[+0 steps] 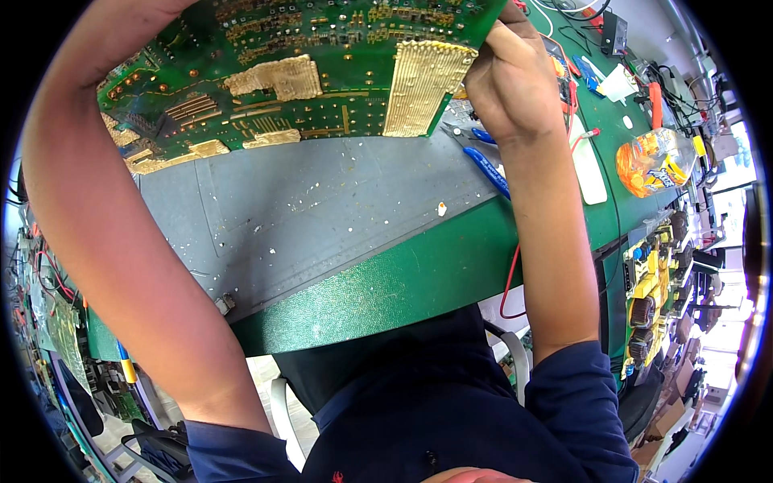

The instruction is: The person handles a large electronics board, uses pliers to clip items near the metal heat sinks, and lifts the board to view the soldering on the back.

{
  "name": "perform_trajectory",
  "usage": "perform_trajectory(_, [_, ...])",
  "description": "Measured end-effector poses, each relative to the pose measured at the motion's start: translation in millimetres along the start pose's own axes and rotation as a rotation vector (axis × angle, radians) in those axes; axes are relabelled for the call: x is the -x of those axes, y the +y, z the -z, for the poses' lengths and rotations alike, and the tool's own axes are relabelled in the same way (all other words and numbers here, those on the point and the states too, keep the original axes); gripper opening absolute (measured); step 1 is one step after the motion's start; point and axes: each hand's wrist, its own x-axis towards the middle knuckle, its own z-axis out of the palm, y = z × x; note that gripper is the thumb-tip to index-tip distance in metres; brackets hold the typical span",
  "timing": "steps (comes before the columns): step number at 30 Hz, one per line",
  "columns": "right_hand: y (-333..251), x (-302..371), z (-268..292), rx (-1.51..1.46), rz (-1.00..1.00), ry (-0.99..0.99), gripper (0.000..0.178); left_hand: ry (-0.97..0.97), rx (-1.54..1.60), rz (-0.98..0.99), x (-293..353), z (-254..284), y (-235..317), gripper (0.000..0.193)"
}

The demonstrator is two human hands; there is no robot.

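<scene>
A large green circuit board [354, 88] is held up, tilted, above the bench, its underside of gold-coloured solder patches and many joints facing me. My right hand [515, 84] grips the board's right edge, fingers curled behind it. At the upper left, my left hand [121, 36] bends round beside the board's left side; its fingers lie beyond the picture's top edge, so its hold cannot be seen. Beneath the board lies a grey mat [322, 193] strewn with small white bits. Blue-handled pliers [485, 171] rest by my right wrist.
The green bench top [378, 274] curves along the front. On its right lie a plastic bottle [656, 163] with orange contents, red test leads [572, 97] and loose cables. A yellow board with coils [644, 298] stands at the far right. A red wire [509, 282] hangs over the front edge.
</scene>
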Motion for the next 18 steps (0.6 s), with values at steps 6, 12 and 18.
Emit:
perform_trajectory(6, [-0.9,-0.8,-0.1,-0.025,-0.023,0.019,0.022,-0.009,-0.006,0.006,-4.1,4.5,-0.6,0.062])
perform_trajectory(12, [-1.5,0.6,-1.8,-0.053,-0.039,0.031,0.022,-0.014,-0.01,0.009,-4.8,4.5,1.1,0.063])
perform_trajectory(18, [-2.0,0.4,-4.1,-0.025,-0.001,0.016,0.022,-0.016,-0.014,0.015,-6.9,4.4,0.7,0.063])
